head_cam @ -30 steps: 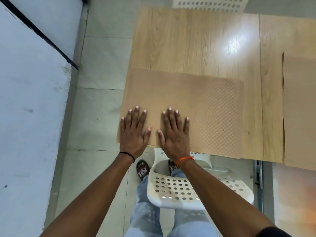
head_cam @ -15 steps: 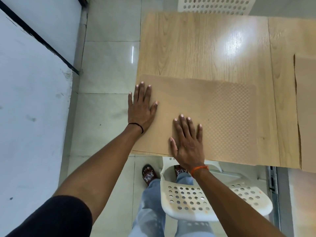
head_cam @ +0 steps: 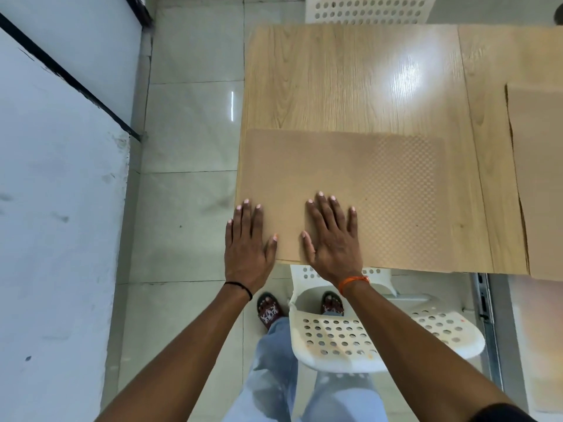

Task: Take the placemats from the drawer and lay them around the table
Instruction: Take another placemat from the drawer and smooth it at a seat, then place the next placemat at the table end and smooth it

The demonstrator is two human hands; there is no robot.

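Placemat lies flat at the table's near-left corner, with both your hands on its near end.

Your right hand rests palm-down on the placemat near the table's near edge, fingers straight and slightly spread. Your left hand lies flat at the mat's near-left corner, fingers straight and close together, thumb out on the mat, the outer fingers reaching past the table's left edge. A second placemat lies along the table's right side, well apart from the first. A white perforated chair stands below the near edge, another beyond the far edge.
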